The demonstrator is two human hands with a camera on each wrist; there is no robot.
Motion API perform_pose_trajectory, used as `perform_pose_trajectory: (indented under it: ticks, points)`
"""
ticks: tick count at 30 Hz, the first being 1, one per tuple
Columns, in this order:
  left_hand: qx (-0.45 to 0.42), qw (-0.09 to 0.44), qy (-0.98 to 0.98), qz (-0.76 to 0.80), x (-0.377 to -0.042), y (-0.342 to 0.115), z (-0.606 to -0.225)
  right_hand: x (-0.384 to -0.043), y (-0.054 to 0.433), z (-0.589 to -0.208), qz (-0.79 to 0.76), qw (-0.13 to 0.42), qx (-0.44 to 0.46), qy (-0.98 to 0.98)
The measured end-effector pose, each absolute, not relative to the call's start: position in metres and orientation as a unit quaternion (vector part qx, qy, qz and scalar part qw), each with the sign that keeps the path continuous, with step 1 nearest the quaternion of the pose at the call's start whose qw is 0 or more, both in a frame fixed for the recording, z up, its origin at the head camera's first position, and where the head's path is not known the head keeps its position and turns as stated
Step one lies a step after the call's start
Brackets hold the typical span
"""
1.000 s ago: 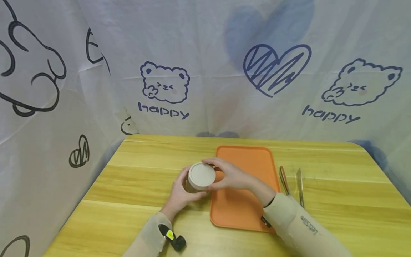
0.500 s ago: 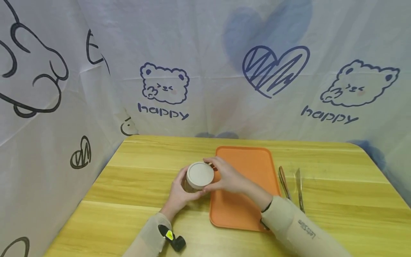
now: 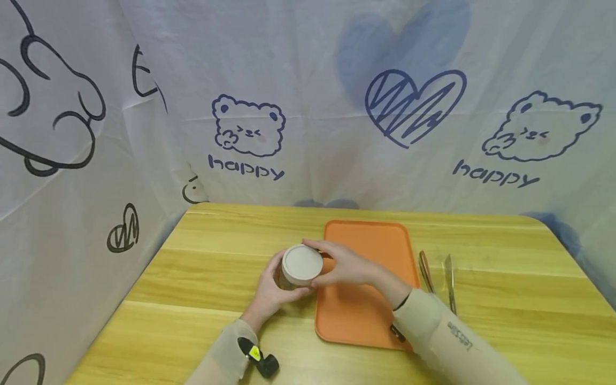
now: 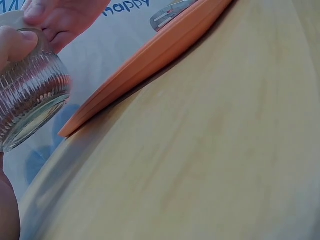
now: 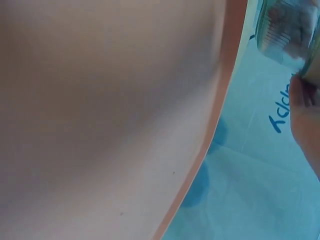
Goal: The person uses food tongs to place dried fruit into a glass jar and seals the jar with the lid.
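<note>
A ribbed clear glass jar (image 4: 37,95) with a pale round lid (image 3: 302,262) is held between both hands, left of the orange tray's middle in the head view. My left hand (image 3: 269,291) wraps round the jar's body from the left, thumb at the near side. From the right, my right hand (image 3: 348,266) grips the lid's rim with its thumb and fingers. In the left wrist view the jar's underside shows, raised above the table. The right wrist view catches part of the glass (image 5: 285,35) and some right-hand fingers at its edge.
An orange tray (image 3: 346,315) lies under the right forearm. Right of it are a brown-handled utensil (image 3: 425,271), its kind unclear, and a knife (image 3: 449,275), both partly behind the sleeve. The wooden table (image 3: 192,278) ends at a printed curtain (image 3: 313,149).
Both hands stay on the jar and lid in nearly the same place. Only slight shifts of the right hand and of the whole head view show.
</note>
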State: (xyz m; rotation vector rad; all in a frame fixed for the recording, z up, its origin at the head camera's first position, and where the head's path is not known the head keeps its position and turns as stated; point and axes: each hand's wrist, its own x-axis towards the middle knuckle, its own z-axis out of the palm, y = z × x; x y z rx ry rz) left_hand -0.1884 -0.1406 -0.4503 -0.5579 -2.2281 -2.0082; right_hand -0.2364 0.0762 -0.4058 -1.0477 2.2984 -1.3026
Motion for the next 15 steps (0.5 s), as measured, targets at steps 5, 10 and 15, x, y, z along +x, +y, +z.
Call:
perform_pose_trajectory:
  ticks: [5, 10, 15]
  points:
    - [-0.176, 0.063, -0.717, -0.671, -0.190, -0.140, -0.451, -0.231, 0.068, -0.409, -0.461, 0.100, -0.334, 0.816]
    - [-0.153, 0.085, -0.709, -0.683, -0.189, -0.139, -0.449, -0.225, 0.056, -0.411, -0.468, 0.054, -0.304, 0.828]
    - [-0.125, 0.088, -0.709, -0.688, -0.189, -0.139, -0.447, -0.220, 0.048, -0.408, -0.462, 0.043, -0.277, 0.841]
